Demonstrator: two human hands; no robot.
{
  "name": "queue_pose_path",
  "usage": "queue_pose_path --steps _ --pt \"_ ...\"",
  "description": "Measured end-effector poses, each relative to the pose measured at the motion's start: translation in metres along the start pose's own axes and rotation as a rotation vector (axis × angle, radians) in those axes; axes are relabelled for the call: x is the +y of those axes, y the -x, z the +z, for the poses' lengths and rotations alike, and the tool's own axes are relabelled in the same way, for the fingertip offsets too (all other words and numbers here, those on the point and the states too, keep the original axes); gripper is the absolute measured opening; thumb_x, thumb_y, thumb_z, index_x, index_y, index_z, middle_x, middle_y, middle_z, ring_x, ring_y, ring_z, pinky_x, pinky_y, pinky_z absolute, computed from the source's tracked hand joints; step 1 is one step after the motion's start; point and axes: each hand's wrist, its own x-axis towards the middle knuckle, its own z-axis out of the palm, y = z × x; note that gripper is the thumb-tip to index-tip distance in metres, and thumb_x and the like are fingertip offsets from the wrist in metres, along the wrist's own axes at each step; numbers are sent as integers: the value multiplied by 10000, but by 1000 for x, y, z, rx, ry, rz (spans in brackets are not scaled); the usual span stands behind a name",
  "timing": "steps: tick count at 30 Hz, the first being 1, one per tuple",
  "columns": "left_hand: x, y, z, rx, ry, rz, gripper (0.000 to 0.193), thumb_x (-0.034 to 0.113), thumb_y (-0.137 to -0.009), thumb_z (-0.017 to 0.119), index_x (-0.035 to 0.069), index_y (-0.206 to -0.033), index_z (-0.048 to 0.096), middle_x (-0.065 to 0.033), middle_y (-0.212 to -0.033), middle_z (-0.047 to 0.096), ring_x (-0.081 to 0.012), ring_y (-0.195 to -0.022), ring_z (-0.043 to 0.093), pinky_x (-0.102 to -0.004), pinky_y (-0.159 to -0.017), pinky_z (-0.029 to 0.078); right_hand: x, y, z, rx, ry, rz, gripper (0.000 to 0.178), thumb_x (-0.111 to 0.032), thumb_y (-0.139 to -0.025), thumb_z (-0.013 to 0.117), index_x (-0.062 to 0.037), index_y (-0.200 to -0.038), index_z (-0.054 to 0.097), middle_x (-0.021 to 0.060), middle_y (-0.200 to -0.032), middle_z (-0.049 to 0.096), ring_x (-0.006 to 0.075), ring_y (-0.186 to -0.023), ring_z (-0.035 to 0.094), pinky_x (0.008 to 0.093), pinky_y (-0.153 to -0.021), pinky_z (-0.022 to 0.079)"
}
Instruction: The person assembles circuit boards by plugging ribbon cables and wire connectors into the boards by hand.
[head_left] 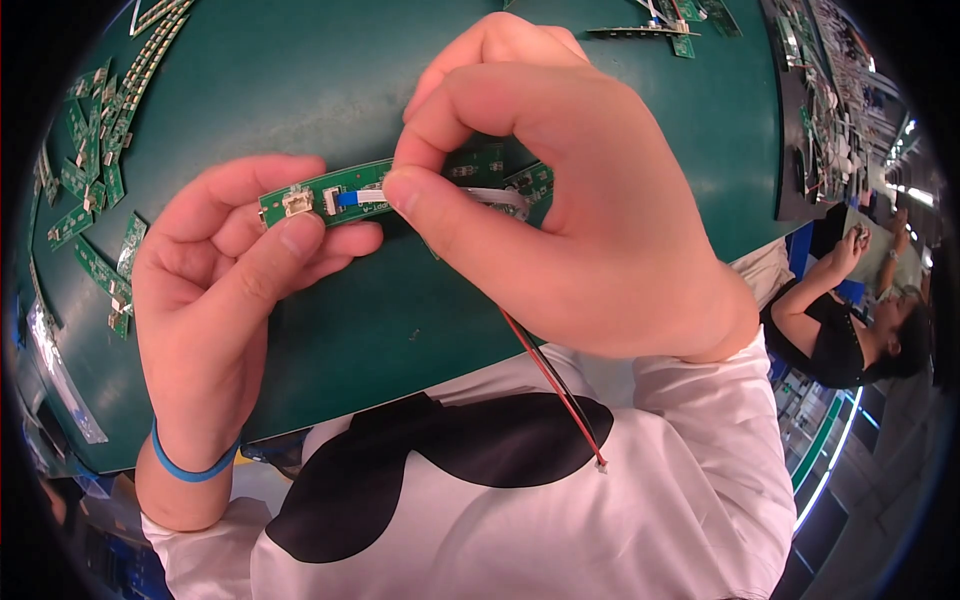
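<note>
Board (335,190), a narrow green circuit strip, is held in the air above the near edge of the green worktop (330,80), between both hands. Left hand (215,290) grips the strip's left end, thumb pressed on its lower edge just beside a small white connector (297,202), fingers curled behind it. Right hand (570,200) covers the strip's right part; its thumb and forefinger pinch a flat ribbon cable (365,196) with a blue end that meets a socket near the board's middle, and the cable's pale length runs on under the fingers. Red and black wires (555,385) hang from under the right hand, down across the person's white and black shirt (470,510), and end in a small white plug. A blue band (190,468) circles the left wrist. More green boards (95,170) lie scattered along the worktop's left edge, some in rows towards the far left corner, and a few more (680,30) sit at the far right corner. Beyond the right edge another person (850,320) in black sits with hands raised at a second bench.
</note>
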Motion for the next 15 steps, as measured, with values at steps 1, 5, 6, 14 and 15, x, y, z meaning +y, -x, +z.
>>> queue_pose_path --steps 1,5,6,14,15 --pt "0 0 0 -6 -1 5 278 13 -886 506 -46 -1157 487 -129 -952 648 -181 -875 652 -283 -823 526 0 -2 0 -64 17 47 74 -42 -714 640 -60 -692 571 52 -782 493 250 -854 454 346 -794 342" --pt "1 -1 2 -29 -19 13 279 11 -885 505 -44 -1158 488 -119 -945 647 -179 -878 650 -284 -823 524 -3 -2 -1 -102 21 84 61 -51 -720 639 -57 -701 581 54 -789 502 256 -853 459 347 -801 347" --pt "1 -1 2 -30 -19 11 279 11 -885 505 -44 -1158 488 -119 -945 647 -179 -878 650 -284 -823 524 -2 -2 -1 -99 15 83 61 -55 -720 641 -56 -699 584 55 -792 504 257 -861 458 348 -804 349" --pt "0 0 0 -38 -35 18 286 18 -884 510 -43 -1162 483 -112 -943 646 -180 -882 650 -284 -819 517 -1 0 1 -72 14 59 72 -65 -705 657 -62 -687 587 43 -819 499 241 -894 450 343 -816 346" --pt "0 0 0 -39 -34 18 286 18 -884 510 -43 -1162 483 -112 -943 646 -180 -882 650 -284 -819 517 0 3 3 8 22 -21 73 -66 -698 661 -65 -688 589 39 -823 497 237 -896 450 342 -822 341"
